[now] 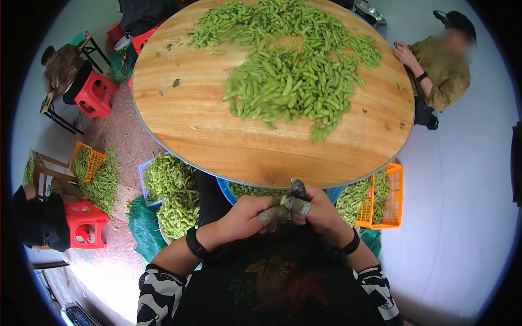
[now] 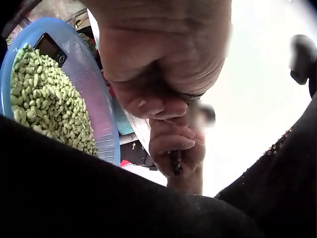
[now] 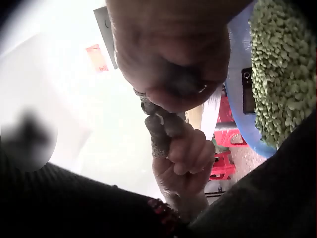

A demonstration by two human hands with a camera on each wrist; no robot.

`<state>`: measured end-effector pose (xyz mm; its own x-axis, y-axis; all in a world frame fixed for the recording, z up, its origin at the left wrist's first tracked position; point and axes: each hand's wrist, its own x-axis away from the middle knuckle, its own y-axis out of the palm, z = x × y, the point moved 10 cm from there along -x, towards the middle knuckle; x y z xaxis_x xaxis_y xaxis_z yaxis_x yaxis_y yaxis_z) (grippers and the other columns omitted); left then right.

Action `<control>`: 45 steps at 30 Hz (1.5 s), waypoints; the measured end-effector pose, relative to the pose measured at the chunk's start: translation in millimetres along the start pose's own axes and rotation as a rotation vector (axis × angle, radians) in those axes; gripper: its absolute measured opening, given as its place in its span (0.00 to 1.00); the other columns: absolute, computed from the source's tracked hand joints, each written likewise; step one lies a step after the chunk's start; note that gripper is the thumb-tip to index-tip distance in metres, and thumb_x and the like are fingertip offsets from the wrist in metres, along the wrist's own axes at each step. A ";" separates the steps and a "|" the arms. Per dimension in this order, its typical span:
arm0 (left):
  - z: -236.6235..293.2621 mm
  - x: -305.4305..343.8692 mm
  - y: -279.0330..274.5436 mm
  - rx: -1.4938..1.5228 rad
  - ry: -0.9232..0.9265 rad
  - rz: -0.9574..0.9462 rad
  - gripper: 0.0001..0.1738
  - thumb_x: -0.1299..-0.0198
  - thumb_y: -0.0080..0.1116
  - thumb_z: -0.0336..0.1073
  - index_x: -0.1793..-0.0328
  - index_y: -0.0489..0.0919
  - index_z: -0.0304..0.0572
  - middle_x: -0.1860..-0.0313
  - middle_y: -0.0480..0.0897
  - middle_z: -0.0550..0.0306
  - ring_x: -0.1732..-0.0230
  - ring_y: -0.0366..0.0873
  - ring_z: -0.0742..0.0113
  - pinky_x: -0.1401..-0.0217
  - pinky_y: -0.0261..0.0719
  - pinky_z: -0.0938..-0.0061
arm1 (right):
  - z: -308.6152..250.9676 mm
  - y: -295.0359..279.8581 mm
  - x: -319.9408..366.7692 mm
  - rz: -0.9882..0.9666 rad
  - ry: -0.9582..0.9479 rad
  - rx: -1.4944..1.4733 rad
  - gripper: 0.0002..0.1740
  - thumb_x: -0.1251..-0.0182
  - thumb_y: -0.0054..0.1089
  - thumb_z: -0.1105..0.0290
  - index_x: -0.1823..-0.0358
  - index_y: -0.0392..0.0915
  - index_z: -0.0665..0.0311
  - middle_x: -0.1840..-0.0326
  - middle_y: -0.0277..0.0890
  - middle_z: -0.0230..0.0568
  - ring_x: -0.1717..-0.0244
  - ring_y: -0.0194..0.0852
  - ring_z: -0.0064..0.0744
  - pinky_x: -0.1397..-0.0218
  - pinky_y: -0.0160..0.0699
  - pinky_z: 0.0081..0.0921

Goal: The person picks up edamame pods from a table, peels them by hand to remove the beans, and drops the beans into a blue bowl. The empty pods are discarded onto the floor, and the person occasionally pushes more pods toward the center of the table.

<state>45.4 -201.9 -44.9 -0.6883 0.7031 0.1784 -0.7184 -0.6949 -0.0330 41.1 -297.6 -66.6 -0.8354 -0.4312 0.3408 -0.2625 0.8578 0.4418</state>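
My left hand (image 1: 244,218) and right hand (image 1: 322,211) meet over the lap at the near table edge, grey covers on their working fingers. Between the left fingertips is a small green bean pod (image 1: 283,200), mostly covered by the fingers. The right fingers curl round a small dark tool (image 2: 177,162), its kind hidden in the palm; the right fingertips touch the left ones at the pod. Just below the hands' far side sits a blue basin (image 2: 111,106) holding shelled green beans (image 2: 49,94). A heap of green soybean pods (image 1: 291,87) lies on the round wooden table (image 1: 217,146).
A phone (image 2: 49,48) leans inside the basin. Left of my legs stand a basket of pods (image 1: 169,176) and a bowl of pods (image 1: 178,214). An orange crate (image 1: 396,195) with pods is at the right. A person (image 1: 446,65) sits across the table's right side; red stools (image 1: 95,95) stand left.
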 end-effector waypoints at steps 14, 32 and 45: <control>-18.0 -3.7 -14.4 -0.104 -0.073 0.099 0.07 0.39 0.53 0.32 0.62 0.79 0.37 0.78 0.78 0.55 0.75 0.75 0.69 0.70 0.73 0.72 | -52.5 3.2 28.0 0.349 -0.662 1.096 0.14 0.38 0.63 0.63 0.54 0.79 0.64 0.71 0.78 0.43 0.72 0.77 0.29 0.67 0.75 0.26; -1.8 4.5 -25.0 -0.327 0.235 0.211 0.09 0.37 0.57 0.35 0.69 0.79 0.42 0.82 0.76 0.57 0.82 0.75 0.67 0.79 0.71 0.73 | -39.4 -4.5 20.0 0.302 -0.516 0.940 0.13 0.34 0.60 0.64 0.54 0.75 0.63 0.74 0.71 0.30 0.77 0.68 0.18 0.75 0.66 0.16; 38.4 9.8 -25.3 -0.359 0.391 0.238 0.04 0.39 0.55 0.32 0.63 0.77 0.39 0.74 0.77 0.50 0.72 0.78 0.53 0.69 0.76 0.69 | 11.8 22.8 -4.6 -0.093 0.240 -0.230 0.06 0.34 0.61 0.67 0.61 0.75 0.61 0.74 0.72 0.28 0.81 0.57 0.14 0.79 0.52 0.14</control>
<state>60.7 -183.2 -4.5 -0.7719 0.5851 -0.2486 -0.4818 -0.7936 -0.3715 33.2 -272.8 -67.9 -0.6687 -0.5814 0.4634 -0.1939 0.7381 0.6462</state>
